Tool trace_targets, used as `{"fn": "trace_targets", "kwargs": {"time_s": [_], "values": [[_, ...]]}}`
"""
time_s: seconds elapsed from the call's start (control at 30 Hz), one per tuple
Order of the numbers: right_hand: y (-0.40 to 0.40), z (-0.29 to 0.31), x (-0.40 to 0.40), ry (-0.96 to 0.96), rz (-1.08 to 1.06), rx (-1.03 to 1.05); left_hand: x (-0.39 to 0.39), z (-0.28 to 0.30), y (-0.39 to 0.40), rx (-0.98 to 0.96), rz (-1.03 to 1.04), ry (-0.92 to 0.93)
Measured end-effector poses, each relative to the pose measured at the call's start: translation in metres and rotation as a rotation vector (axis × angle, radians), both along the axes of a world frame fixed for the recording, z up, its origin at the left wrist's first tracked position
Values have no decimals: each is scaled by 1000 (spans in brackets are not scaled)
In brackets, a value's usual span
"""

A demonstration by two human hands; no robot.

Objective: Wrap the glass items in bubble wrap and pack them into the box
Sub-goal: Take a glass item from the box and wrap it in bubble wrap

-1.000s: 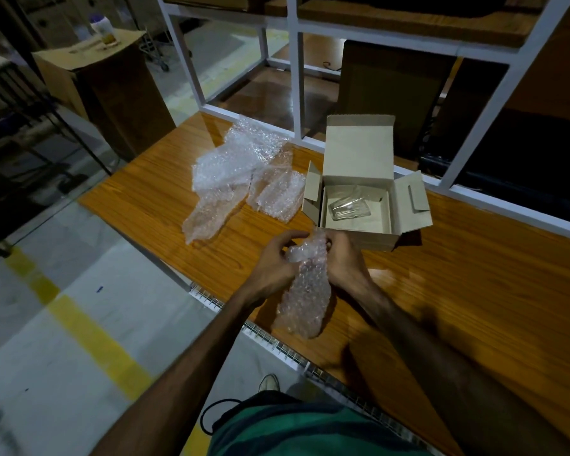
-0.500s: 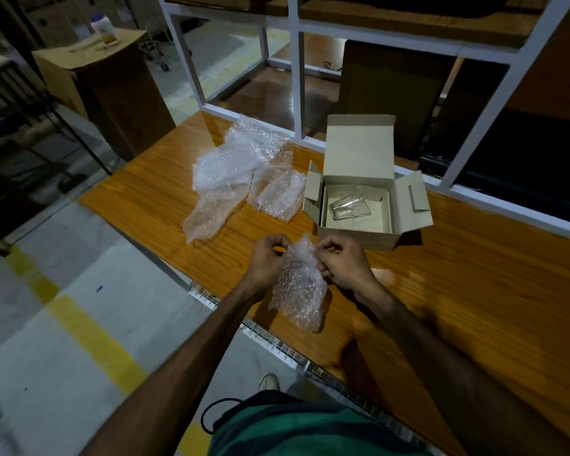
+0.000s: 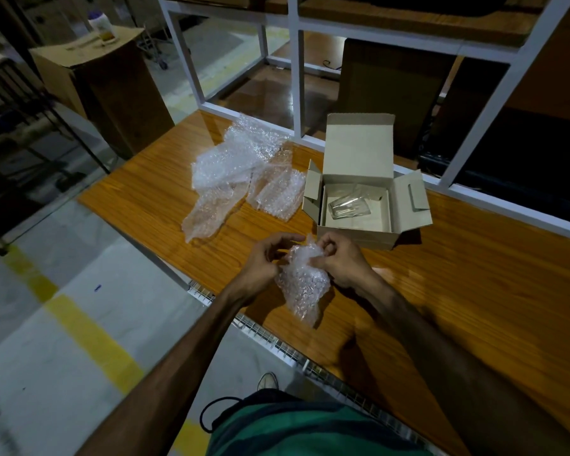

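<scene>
Large carton (image 3: 102, 80): stands on the floor at far left, well apart from the table; a bottle (image 3: 101, 26) sits on its top.
Table (image 3: 474, 291): wood-grain top, carrying all the packing things.
Loose bubble wrap (image 3: 241, 179): crumpled sheets lying on the table, just beside the box's left flap.
Left hand (image 3: 264, 263): fingers curled, pinching the left upper edge of the bubble-wrap bundle.
Bubble-wrap bundle (image 3: 303, 284): held between both hands above the table's near edge, its lower end hanging free; whether a glass item is inside cannot be told.
Right hand (image 3: 338, 261): fingers curled, pinching the bundle's upper right edge.
Box (image 3: 357, 238): small cardboard, lid standing upright and side flaps spread, on the table just beyond the hands.
Glass item (image 3: 349, 204): clear, lying unwrapped on the box floor.
Step in hand: judged to be closing or opening the top of the bundle, midway through wrapping.
Next move: likely calls for tucking the wrap ends shut and keeping a firm pinch, then carrying the bundle forward into the box beside the glass item.
</scene>
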State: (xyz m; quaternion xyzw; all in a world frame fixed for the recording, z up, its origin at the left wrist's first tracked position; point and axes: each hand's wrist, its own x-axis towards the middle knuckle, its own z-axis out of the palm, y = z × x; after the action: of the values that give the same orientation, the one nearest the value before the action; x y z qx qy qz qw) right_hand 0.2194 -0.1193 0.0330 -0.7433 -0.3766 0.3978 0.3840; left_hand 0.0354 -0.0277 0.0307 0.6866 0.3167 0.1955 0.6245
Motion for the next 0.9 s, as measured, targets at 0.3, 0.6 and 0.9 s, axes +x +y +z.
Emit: {"fn": "trace_targets", "kwargs": {"time_s": [0.3, 0.6, 0.9], "values": [[14, 1, -3, 47, -22, -124, 11, 4, -9, 76, 110, 41], [-7, 19, 2, 482, 10, -63, 21, 1, -1, 6, 211, 148], [-2, 11, -3, 121, 11, -76, 14, -2, 0, -220, 143, 62]]}}
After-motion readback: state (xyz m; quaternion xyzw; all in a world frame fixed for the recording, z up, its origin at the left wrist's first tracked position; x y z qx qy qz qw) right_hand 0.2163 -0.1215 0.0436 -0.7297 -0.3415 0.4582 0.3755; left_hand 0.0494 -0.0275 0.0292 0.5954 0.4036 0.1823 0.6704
